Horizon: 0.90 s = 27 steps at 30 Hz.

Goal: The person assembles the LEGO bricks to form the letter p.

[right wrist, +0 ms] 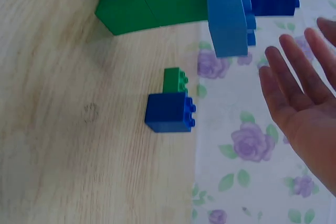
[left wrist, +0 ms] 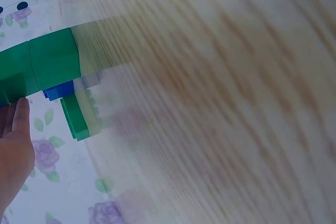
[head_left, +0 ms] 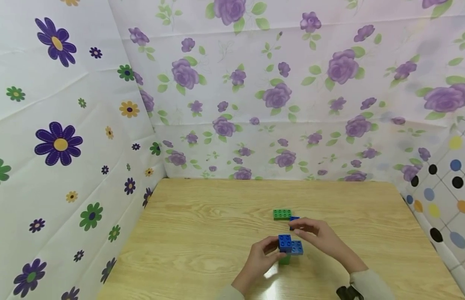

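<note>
A stack of toy building bricks stands upright on the table. Two green bricks (right wrist: 157, 3) form its lower part, a light blue brick (head_left: 297, 248) juts out to the right above them, and a dark blue brick (head_left: 285, 241) sits at the top. My left hand (head_left: 261, 256) holds the stack near its top from the left, thumb in front and fingers behind. To the right, my right hand (head_left: 324, 238) hovers with relaxed fingers, apart from the stack and holding nothing. In the head view it partly covers a loose blue brick (right wrist: 168, 112) on the table.
A flat green brick (head_left: 282, 214) lies on the table behind the stack, close to the loose blue brick. Floral cloth (head_left: 232, 146) hangs along the wooden table's (head_left: 195, 233) far edge, with more patterned cloth at both sides.
</note>
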{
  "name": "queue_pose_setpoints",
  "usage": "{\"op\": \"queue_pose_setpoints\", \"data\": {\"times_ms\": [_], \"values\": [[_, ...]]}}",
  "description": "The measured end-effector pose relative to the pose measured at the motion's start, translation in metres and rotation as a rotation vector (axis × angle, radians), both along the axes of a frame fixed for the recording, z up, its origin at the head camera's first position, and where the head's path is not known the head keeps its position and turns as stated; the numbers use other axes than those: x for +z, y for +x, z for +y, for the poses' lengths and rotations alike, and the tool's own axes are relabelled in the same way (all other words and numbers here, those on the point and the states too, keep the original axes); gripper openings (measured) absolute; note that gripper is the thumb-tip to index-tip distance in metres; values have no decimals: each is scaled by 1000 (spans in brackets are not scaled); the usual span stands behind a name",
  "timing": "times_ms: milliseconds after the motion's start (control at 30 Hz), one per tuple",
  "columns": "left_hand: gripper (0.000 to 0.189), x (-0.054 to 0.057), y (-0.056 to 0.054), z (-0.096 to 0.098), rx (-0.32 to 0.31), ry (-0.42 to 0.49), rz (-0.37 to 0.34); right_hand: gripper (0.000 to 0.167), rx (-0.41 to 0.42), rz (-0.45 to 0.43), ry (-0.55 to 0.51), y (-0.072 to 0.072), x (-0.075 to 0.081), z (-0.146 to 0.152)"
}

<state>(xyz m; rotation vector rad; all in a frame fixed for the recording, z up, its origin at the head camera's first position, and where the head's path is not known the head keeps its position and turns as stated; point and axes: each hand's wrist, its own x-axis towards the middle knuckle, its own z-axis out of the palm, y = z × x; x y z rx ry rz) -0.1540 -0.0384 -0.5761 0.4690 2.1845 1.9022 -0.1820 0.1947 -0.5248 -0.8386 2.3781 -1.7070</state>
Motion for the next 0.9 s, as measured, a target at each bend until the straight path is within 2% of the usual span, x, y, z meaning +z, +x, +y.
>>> {"op": "queue_pose_setpoints", "data": {"times_ms": [200, 333, 667, 900], "values": [[36, 1, 0, 1, 15, -3, -9, 31, -144, 61, 37, -21, -10, 9], [36, 2, 0, 1, 22, -2, -28, 36, -192, 38, 54, -33, -21, 11], [34, 4, 1, 1, 11, 10, -30, 47, -183, -101, 59, -52, -57, 8], [35, 7, 2, 1, 10, 6, -21, 44, -196, -117, 85, -54, -74, 7]]}}
